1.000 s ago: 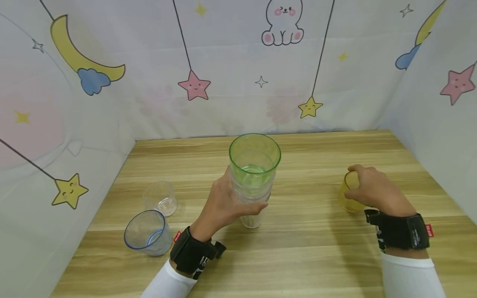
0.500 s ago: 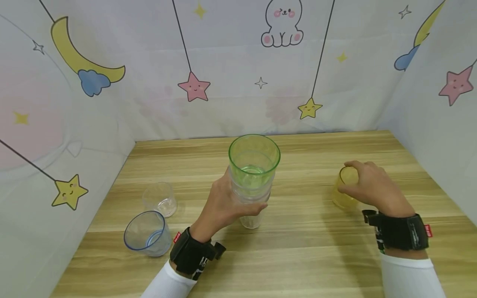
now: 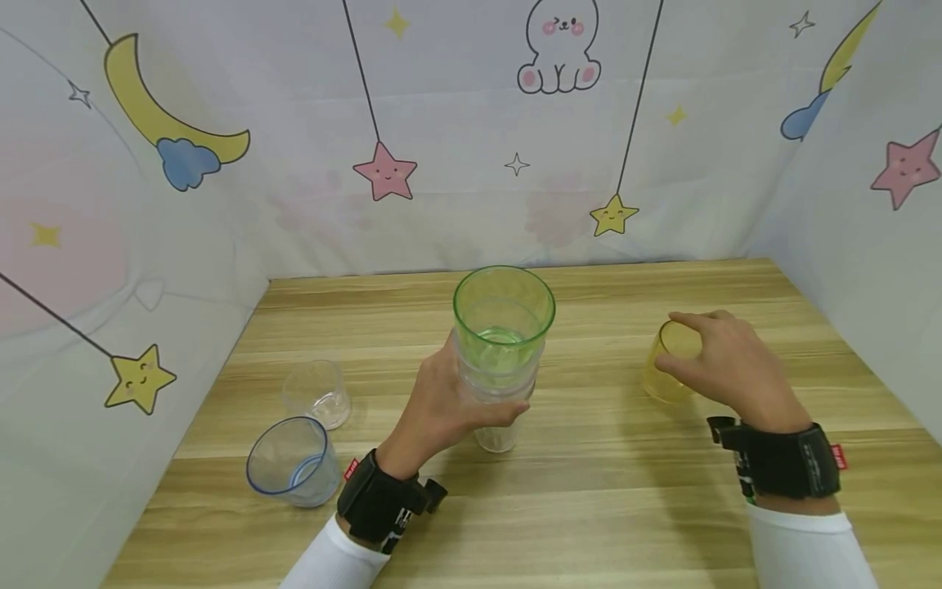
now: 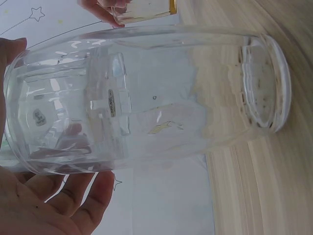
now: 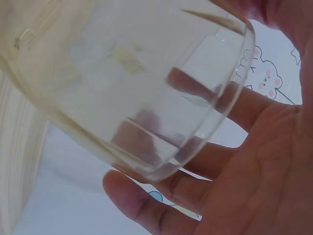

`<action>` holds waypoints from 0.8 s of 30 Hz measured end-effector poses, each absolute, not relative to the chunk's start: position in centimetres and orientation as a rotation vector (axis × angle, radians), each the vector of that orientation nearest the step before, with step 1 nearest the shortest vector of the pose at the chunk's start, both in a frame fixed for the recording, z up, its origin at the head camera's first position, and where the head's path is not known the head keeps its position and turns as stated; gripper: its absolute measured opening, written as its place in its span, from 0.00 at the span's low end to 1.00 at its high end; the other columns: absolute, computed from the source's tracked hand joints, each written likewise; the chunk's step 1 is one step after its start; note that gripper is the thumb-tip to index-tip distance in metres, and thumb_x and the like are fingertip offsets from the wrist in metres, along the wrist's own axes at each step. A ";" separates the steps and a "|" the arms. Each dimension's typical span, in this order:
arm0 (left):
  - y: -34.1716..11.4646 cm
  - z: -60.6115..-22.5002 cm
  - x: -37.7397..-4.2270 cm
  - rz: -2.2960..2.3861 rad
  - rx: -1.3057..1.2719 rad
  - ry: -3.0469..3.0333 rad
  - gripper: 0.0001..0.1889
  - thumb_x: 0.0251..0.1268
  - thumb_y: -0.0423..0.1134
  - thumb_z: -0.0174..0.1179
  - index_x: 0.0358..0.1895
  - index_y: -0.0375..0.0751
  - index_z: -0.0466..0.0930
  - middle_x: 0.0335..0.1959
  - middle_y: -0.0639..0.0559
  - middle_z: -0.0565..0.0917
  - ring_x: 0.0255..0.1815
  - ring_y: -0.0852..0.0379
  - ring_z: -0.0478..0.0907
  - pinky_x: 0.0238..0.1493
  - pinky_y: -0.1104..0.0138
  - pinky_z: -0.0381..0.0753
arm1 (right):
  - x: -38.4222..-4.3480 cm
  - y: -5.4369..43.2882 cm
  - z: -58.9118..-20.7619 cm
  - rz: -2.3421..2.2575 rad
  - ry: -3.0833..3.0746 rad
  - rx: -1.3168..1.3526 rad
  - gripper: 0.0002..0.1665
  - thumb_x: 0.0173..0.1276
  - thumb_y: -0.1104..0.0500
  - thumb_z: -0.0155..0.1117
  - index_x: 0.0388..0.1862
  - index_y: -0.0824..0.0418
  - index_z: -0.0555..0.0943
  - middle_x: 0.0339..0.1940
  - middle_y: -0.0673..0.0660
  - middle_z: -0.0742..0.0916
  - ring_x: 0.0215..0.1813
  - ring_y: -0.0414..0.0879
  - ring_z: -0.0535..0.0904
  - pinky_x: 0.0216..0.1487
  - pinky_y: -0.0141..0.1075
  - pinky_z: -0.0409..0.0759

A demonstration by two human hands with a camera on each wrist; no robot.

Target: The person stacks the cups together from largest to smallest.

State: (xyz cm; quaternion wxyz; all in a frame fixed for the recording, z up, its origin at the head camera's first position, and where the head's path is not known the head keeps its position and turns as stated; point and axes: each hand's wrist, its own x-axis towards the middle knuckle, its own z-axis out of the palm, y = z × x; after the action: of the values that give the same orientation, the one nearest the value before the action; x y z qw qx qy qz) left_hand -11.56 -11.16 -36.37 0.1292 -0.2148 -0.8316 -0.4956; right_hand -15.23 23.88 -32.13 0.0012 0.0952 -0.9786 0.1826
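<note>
My left hand (image 3: 446, 397) grips a stack of glasses at mid-table. On top is a green-rimmed glass (image 3: 504, 327), nested in a tall clear glass (image 4: 161, 98). The left wrist view shows my fingers around the clear glass near its mouth, with its thick base close to the tabletop. Over on the right, my right hand (image 3: 732, 372) holds a yellow glass (image 3: 664, 383) from above, thumb on one side and fingers on the other. That glass looks upside down, its thick base (image 5: 205, 127) near my palm. Whether it touches the table I cannot tell.
A blue-rimmed glass (image 3: 294, 466) stands at the left, close to my left wrist. Just behind it is a low clear glass (image 3: 318, 394). White printed fabric (image 3: 456, 221) walls the wooden tabletop (image 3: 589, 507) at the back and both sides.
My right hand has moved left and slightly toward the back, carrying or sliding the yellow glass along. The left hand and its stack have stayed in place.
</note>
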 end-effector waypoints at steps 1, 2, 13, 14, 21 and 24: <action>-11.2 -36.4 -11.6 -1.440 -0.623 -2.420 0.47 0.38 0.51 0.84 0.66 0.56 0.66 0.51 0.63 0.81 0.50 0.62 0.81 0.49 0.60 0.82 | -15.2 23.8 -32.1 0.574 -3.061 0.305 0.42 0.67 0.42 0.63 0.72 0.67 0.71 0.64 0.78 0.73 0.65 0.76 0.64 0.56 0.69 0.68; -11.2 -36.4 -11.5 -1.438 -0.623 -2.421 0.47 0.38 0.51 0.83 0.66 0.56 0.66 0.51 0.63 0.81 0.50 0.62 0.81 0.49 0.60 0.82 | -15.2 23.7 -32.1 0.575 -3.053 0.309 0.42 0.67 0.42 0.63 0.72 0.67 0.71 0.64 0.78 0.73 0.65 0.76 0.64 0.57 0.69 0.67; -11.2 -36.3 -11.6 -1.429 -0.629 -2.424 0.47 0.38 0.51 0.83 0.66 0.56 0.66 0.51 0.63 0.81 0.50 0.63 0.81 0.48 0.60 0.82 | -14.9 22.7 -31.6 0.617 -2.980 0.290 0.41 0.64 0.44 0.66 0.70 0.67 0.74 0.63 0.76 0.76 0.65 0.73 0.68 0.57 0.67 0.69; -11.2 -36.3 -11.6 -1.428 -0.628 -2.424 0.47 0.38 0.51 0.83 0.66 0.56 0.66 0.51 0.63 0.81 0.50 0.63 0.81 0.48 0.61 0.82 | -14.8 22.6 -31.5 0.626 -2.971 0.286 0.41 0.63 0.45 0.66 0.69 0.67 0.74 0.62 0.76 0.77 0.64 0.73 0.69 0.56 0.67 0.70; -11.2 -36.3 -11.6 -1.431 -0.625 -2.422 0.47 0.38 0.50 0.84 0.65 0.56 0.66 0.51 0.63 0.81 0.50 0.63 0.81 0.49 0.61 0.82 | -14.5 21.9 -31.2 0.688 -2.899 0.252 0.39 0.61 0.46 0.67 0.67 0.66 0.76 0.61 0.70 0.81 0.61 0.68 0.74 0.53 0.63 0.73; -11.2 -36.3 -11.5 -1.434 -0.623 -2.423 0.47 0.38 0.50 0.84 0.65 0.57 0.66 0.51 0.63 0.81 0.50 0.63 0.81 0.49 0.61 0.82 | -14.3 21.6 -31.1 0.699 -2.883 0.246 0.39 0.61 0.46 0.67 0.67 0.66 0.77 0.61 0.70 0.81 0.61 0.68 0.74 0.54 0.64 0.72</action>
State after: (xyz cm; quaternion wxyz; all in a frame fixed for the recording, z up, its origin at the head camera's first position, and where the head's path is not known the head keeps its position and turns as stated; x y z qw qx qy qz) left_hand -11.52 -11.17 -36.31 0.1285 -0.2142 -0.8333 -0.4931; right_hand -14.31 21.64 -31.14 0.0825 0.0824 -0.9652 0.2339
